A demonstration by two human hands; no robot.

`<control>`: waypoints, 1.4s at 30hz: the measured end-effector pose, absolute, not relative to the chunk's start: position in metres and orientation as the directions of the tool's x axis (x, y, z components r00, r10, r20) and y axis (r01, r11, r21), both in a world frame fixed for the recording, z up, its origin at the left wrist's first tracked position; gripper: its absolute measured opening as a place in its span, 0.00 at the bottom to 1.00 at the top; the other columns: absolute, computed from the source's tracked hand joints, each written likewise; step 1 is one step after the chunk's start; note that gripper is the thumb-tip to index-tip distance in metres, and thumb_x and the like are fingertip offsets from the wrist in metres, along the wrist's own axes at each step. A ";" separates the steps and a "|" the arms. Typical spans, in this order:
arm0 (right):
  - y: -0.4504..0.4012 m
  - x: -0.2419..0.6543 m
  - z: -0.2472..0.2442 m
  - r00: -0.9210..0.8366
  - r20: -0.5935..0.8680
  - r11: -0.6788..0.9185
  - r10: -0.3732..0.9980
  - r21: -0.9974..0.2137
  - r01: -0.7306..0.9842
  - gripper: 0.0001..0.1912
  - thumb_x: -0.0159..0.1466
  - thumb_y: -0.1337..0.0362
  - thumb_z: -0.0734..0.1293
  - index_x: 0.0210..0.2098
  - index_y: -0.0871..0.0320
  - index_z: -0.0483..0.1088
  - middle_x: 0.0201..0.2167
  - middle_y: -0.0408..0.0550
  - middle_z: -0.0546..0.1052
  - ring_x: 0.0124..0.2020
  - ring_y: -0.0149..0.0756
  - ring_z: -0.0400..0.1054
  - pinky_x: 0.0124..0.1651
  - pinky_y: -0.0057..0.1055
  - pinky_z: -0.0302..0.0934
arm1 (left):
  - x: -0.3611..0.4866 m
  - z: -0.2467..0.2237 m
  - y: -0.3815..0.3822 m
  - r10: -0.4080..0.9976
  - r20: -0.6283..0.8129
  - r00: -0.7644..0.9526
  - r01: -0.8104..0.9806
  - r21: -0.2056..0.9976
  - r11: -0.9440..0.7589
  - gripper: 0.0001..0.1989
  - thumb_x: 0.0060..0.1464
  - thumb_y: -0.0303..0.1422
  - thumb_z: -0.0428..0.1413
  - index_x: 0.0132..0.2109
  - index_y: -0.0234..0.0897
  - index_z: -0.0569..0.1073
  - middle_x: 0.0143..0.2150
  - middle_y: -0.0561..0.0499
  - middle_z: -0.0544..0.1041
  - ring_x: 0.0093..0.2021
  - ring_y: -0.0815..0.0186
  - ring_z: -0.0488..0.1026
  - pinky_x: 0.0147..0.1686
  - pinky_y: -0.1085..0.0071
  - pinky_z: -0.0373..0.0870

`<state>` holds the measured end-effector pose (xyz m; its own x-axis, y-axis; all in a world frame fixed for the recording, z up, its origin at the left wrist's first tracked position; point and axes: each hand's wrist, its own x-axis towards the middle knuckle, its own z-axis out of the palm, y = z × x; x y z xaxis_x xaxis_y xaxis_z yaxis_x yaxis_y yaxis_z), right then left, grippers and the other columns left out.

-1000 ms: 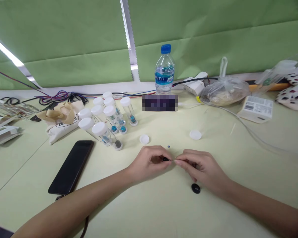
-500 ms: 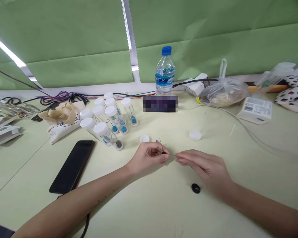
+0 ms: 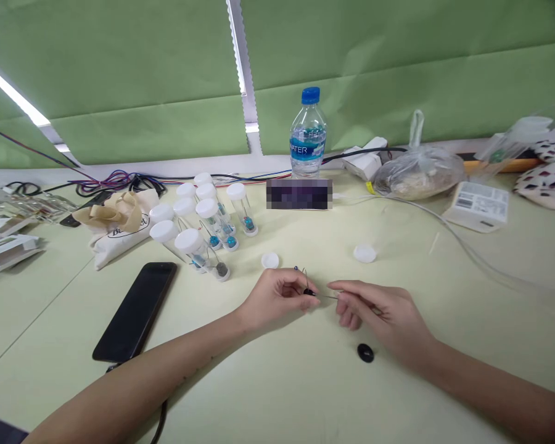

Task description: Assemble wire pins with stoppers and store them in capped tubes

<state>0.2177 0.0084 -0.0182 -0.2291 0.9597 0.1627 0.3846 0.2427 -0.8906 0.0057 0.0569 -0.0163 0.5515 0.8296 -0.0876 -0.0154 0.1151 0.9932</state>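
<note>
My left hand [image 3: 280, 293] pinches a small black bead-like piece [image 3: 309, 292] between thumb and fingertips. From it a thin bent wire [image 3: 306, 274] rises, with a tiny dark tip. A straight stretch of the wire runs right to my right hand [image 3: 379, 308], whose thumb and fingers close on its end. Below the right hand a round black disc [image 3: 365, 353] lies on the table. One white cap [image 3: 270, 261] sits beyond my left hand, and a second white cap [image 3: 365, 253] beyond my right.
Several clear tubes with white caps [image 3: 189, 240] stand at left, holding wires with blue or dark balls. Nearby lie a phone [image 3: 134, 311] and a cloth pouch [image 3: 120, 228]. A water bottle [image 3: 308, 135] stands at the back, with a plastic bag [image 3: 419, 169] to its right.
My right hand has shifted slightly, its lower fingers now curled beneath. The black piece and bent wire have tilted a little in my left hand.
</note>
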 end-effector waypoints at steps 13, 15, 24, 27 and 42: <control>0.014 0.219 -0.017 -0.344 0.461 0.556 0.818 -0.482 0.677 0.10 0.68 0.65 0.60 0.42 0.53 0.73 0.41 0.49 0.74 0.30 0.30 0.72 0.31 0.28 0.67 | 0.002 -0.015 0.062 0.817 -0.129 0.562 -0.015 0.986 0.167 0.09 0.50 0.35 0.62 0.33 0.32 0.76 0.25 0.51 0.74 0.27 0.69 0.72 0.31 0.72 0.67; 0.015 0.222 -0.020 -0.381 0.528 0.601 0.759 -0.342 0.722 0.11 0.68 0.67 0.60 0.42 0.53 0.74 0.38 0.48 0.75 0.31 0.32 0.72 0.33 0.29 0.67 | 0.001 -0.015 0.063 0.809 -0.130 0.573 -0.016 0.985 0.169 0.09 0.50 0.35 0.62 0.34 0.32 0.76 0.25 0.51 0.75 0.27 0.69 0.72 0.31 0.72 0.67; 0.015 0.232 -0.022 -0.516 0.655 0.756 0.551 -0.131 0.641 0.15 0.66 0.76 0.59 0.49 0.59 0.70 0.41 0.51 0.79 0.41 0.35 0.75 0.43 0.32 0.71 | 0.003 -0.017 0.062 0.793 -0.156 0.589 -0.048 0.973 0.227 0.09 0.48 0.33 0.64 0.33 0.32 0.76 0.26 0.51 0.75 0.26 0.70 0.72 0.30 0.72 0.69; 0.016 0.232 -0.023 -0.496 0.666 0.741 0.558 -0.130 0.659 0.15 0.66 0.76 0.59 0.48 0.57 0.71 0.41 0.49 0.80 0.40 0.34 0.75 0.43 0.31 0.71 | 0.004 -0.017 0.062 0.790 -0.160 0.592 -0.082 0.963 0.256 0.09 0.45 0.32 0.66 0.33 0.31 0.77 0.26 0.51 0.75 0.25 0.71 0.72 0.29 0.72 0.69; 0.016 0.228 -0.025 -0.492 0.645 0.726 0.585 -0.145 0.672 0.12 0.65 0.77 0.58 0.40 0.57 0.69 0.32 0.45 0.79 0.32 0.32 0.74 0.37 0.29 0.69 | 0.005 -0.016 0.062 0.813 -0.173 0.556 -0.104 0.956 0.274 0.09 0.40 0.29 0.68 0.31 0.31 0.78 0.23 0.52 0.76 0.22 0.73 0.69 0.25 0.74 0.68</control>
